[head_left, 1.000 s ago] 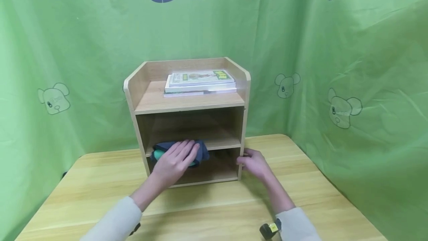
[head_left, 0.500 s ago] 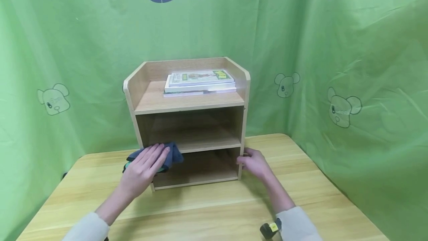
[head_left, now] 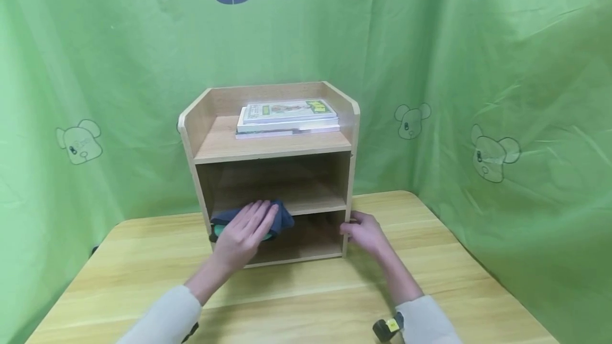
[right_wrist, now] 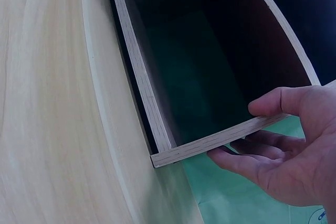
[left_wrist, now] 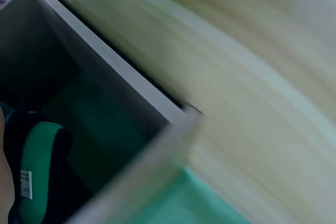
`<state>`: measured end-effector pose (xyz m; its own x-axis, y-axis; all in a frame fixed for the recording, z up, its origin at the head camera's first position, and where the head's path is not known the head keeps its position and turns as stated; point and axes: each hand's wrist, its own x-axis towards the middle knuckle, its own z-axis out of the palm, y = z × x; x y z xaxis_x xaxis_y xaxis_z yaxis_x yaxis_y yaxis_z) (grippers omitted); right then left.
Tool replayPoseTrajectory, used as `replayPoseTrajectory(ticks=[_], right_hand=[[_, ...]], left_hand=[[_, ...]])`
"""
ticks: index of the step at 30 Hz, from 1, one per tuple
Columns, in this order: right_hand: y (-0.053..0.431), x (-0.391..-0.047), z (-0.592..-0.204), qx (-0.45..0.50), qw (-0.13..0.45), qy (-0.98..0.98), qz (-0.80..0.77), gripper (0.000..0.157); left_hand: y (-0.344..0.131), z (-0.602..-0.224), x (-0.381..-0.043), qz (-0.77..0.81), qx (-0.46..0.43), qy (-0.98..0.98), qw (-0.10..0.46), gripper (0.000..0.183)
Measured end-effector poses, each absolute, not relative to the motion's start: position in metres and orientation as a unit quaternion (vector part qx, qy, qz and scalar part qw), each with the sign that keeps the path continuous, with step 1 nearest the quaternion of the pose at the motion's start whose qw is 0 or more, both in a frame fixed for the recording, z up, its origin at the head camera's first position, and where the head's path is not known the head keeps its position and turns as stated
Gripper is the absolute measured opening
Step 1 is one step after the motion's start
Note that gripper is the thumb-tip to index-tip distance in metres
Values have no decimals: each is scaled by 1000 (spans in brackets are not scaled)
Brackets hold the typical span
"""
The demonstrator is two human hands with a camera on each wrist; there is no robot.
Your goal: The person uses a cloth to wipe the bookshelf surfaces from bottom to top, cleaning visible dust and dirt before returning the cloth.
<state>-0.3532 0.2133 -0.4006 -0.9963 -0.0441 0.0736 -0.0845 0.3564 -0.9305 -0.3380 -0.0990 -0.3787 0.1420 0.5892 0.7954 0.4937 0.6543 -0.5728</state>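
Note:
A small wooden shelf unit (head_left: 271,152) stands on the table. My left hand (head_left: 240,233) holds a folded blue-and-green cloth (head_left: 282,219) against the front edge of its middle board, fingers stretched over the top; the thumb is hidden. The left wrist view shows the cloth's green side (left_wrist: 37,166) with dark trim and a white tag. At the unit's lower right, my right hand (head_left: 363,232) grips the side panel. In the right wrist view, the thumb of this right hand (right_wrist: 294,150) lies inside the panel (right_wrist: 220,140), with fingers outside.
A short stack of books (head_left: 287,118) lies on the unit's top board. The wooden table (head_left: 306,307) extends around the unit. Green curtains (head_left: 143,68) hang behind and at both sides. A black device with a yellow label (head_left: 386,328) sits at the right sleeve.
My left hand slid the cloth left along the board to the unit's left side, then back right towards the middle. The right hand keeps its grip on the side panel.

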Motion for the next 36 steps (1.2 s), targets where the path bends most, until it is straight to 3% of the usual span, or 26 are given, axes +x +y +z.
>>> replayPoseTrajectory(ticks=[7, 13, 19, 30, 36], right_hand=[[214, -354, -402, 43, 21, -816, 576, 64], [213, -354, -402, 38, 32, -821, 569, 54], [212, -355, -402, 38, 44, -822, 566, 41], [212, -356, -403, 39, 28, -813, 580, 50], [215, -355, -403, 37, 21, -815, 578, 66]], left_hand=[[-44, -380, -350, 48, -427, -674, 602, 36], [0, -379, -353, 79, -422, -709, 559, 38], [27, -374, -353, 61, -406, -721, 559, 40], [-2, -370, -346, 82, -444, -729, 515, 60], [-37, -374, -341, 64, -446, -731, 512, 43]])
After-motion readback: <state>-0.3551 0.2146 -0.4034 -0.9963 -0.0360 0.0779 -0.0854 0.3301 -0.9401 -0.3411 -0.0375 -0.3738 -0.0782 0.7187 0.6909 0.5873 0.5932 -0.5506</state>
